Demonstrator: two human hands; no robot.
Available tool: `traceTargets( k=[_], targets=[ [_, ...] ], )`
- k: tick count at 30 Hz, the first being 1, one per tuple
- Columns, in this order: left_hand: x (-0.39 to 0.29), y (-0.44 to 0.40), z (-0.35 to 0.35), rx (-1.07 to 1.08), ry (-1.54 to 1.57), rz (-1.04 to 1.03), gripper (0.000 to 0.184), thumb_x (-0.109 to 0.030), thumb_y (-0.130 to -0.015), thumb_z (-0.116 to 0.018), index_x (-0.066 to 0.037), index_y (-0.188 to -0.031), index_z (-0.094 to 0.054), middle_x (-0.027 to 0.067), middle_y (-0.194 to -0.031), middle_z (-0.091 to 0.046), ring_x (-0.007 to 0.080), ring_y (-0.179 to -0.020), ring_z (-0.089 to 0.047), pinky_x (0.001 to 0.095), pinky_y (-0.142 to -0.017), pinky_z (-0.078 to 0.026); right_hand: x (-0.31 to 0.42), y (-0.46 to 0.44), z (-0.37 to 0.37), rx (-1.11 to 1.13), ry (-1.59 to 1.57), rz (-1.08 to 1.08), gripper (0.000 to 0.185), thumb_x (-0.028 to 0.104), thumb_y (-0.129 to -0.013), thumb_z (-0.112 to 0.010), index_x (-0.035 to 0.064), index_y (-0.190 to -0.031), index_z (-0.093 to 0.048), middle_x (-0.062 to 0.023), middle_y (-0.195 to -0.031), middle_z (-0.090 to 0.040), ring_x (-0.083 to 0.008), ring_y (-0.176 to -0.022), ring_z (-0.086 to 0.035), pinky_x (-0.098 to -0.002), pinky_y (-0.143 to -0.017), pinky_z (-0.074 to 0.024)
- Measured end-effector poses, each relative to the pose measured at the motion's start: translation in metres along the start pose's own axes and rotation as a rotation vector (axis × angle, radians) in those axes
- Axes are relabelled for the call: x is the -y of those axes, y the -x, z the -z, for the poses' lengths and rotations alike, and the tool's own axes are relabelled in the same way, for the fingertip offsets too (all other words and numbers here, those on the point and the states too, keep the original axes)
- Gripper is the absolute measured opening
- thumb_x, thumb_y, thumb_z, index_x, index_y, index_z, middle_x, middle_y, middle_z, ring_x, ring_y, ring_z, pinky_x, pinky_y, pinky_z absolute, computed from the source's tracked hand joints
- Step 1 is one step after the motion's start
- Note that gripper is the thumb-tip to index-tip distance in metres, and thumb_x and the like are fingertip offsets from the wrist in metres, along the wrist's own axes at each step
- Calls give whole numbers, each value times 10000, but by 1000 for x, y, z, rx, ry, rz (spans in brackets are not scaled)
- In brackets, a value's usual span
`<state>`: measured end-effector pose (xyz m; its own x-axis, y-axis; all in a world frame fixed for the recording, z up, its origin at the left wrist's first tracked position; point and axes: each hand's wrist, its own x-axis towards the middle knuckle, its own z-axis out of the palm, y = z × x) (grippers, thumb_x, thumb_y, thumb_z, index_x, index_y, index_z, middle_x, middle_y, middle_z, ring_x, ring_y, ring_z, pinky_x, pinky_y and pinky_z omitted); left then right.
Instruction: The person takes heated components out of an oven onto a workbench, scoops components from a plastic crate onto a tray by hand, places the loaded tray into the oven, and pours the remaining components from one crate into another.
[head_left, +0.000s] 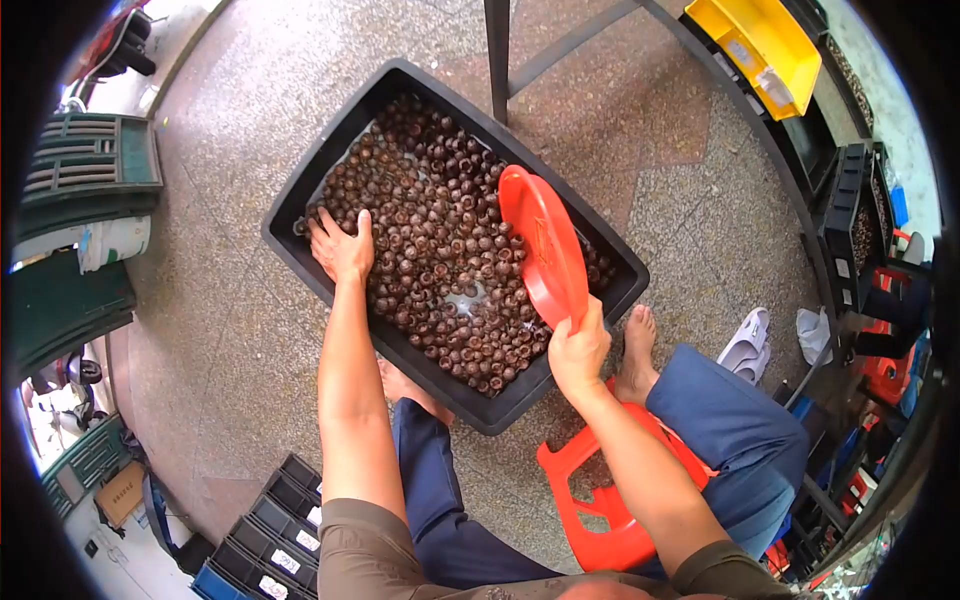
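Gripping red basin (548, 240) by rim, right hand (580, 350). Left hand (342, 248) spread loose on brown pieces (430, 250) in black tub (628, 280). Pieces cover most of tub floor; amount done, cannot tell.

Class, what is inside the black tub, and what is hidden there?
Many round brown pieces lie in the black tub, the left hand touching them. The tilted red basin hides part within; whatever lies beneath the pieces cannot be seen.
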<state>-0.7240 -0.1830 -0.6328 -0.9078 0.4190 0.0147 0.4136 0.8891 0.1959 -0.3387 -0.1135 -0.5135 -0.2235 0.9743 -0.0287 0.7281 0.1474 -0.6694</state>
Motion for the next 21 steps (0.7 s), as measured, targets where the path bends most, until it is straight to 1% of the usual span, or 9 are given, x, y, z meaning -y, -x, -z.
traceTargets(
  k=[5,7,10,14,16,17,18,19,21],
  targets=[
    [-14,9,2,5,74,-140,860,-632,-858,-632,-72,-1481,-435,247,-1501,-406,415,-1361,-430,514,-1130,-339,-7,4,16,14,78,16,408,-10,-803,-634,67,-1195,-552,-197,-1029,-664,-465,-863,-660,-537,-739,-530],
    [-26,30,-1,-54,337,-207,732,-492,-868,-695,-64,-1426,-491,223,-1457,-455,418,-1292,-500,477,-1048,-441,13,13,-3,11,56,14,387,-2,-817,-628,53,-1191,-545,-190,-1021,-664,-467,-857,-660,-536,-732,-531],
    [-56,61,-1,97,600,-177,669,-417,-891,-693,-84,-1439,-502,186,-1319,-574,359,-1215,-577,431,-1054,-437,14,24,-25,-59,-55,-110,316,-8,-847,-577,35,-1159,-550,-234,-962,-673,-470,-865,-664,-516,-736,-527],
    [-98,103,-18,166,830,-196,556,-330,-946,-656,-24,-1392,-527,198,-1453,-507,344,-1346,-488,401,-1130,-371,-4,27,-37,-62,-197,-329,306,0,-860,-531,-8,-1165,-550,-256,-932,-698,-455,-888,-680,-484,-773,-530],
    [-127,128,0,409,991,-1,460,-287,-947,-654,-34,-1327,-599,174,-1296,-634,283,-1180,-613,375,-1024,-461,-1,29,-45,-47,-219,-343,359,-2,-855,-537,-10,-1213,-548,-253,-937,-704,-435,-885,-691,-467,-801,-531],
    [-130,146,-24,356,1060,-64,439,-277,-940,-660,-51,-1314,-621,168,-1259,-656,267,-1130,-635,371,-987,-481,2,32,-49,-60,-292,-351,391,-14,-841,-542,-3,-1232,-551,-254,-949,-707,-427,-888,-694,-467,-797,-532],
    [-138,155,-9,488,945,-44,457,-276,-934,-662,-54,-1331,-613,180,-1290,-645,285,-1170,-625,379,-1022,-463,-2,36,-55,-40,-285,-374,381,-18,-843,-543,-14,-1224,-554,-234,-952,-714,-395,-871,-704,-454,-789,-536],
    [-142,167,-19,378,875,-200,485,-267,-923,-663,-62,-1357,-595,186,-1296,-640,314,-1213,-602,402,-1053,-444,-7,36,-60,-24,-280,-392,372,-23,-844,-545,-24,-1216,-556,-214,-955,-722,-362,-853,-713,-442,-782,-541],
    [-161,171,23,536,898,-202,524,-265,-927,-650,-50,-1396,-563,201,-1374,-598,331,-1306,-550,399,-1106,-406,-7,34,-67,137,-577,-695,338,-35,-853,-544,-27,-1189,-580,-131,-947,-722,-264,-791,-713,-395,-695,-561]
  ],
)
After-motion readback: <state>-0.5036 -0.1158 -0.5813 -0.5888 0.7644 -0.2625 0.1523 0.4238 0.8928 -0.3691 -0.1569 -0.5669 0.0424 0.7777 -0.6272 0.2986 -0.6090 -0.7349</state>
